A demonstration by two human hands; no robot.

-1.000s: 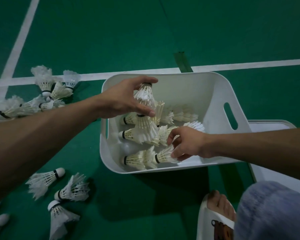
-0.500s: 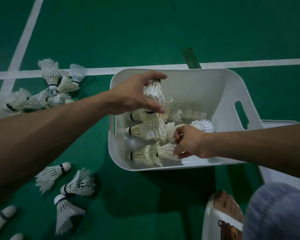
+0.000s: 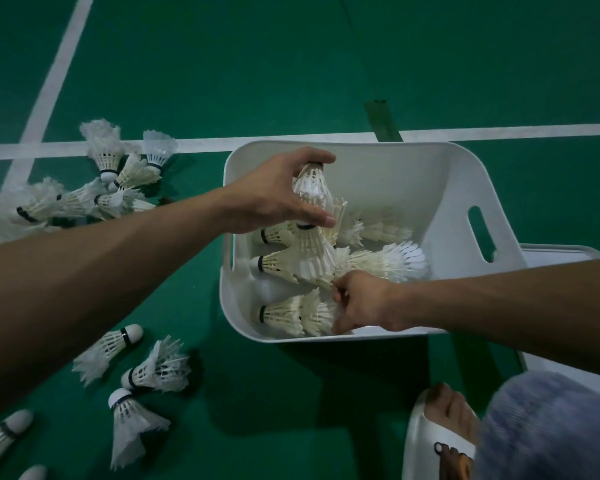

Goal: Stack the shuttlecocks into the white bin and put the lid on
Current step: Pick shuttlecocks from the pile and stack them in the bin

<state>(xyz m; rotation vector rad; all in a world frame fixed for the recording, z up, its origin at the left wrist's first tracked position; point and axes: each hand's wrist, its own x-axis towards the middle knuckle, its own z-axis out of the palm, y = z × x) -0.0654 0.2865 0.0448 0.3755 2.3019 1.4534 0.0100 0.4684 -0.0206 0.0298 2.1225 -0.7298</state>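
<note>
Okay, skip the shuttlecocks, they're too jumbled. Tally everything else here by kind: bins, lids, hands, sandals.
White bin: 1
Lid: 1
Hands: 2 (left hand, right hand)
Sandal: 1
Total: 5

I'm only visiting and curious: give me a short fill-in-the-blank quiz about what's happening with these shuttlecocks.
The white bin stands on a ____ floor.
The left hand grips a ____ above the bin while the right hand reaches inside.
Loose shuttlecocks lie on the floor to the bin's ____.
Missing words: green; shuttlecock; left.
</note>
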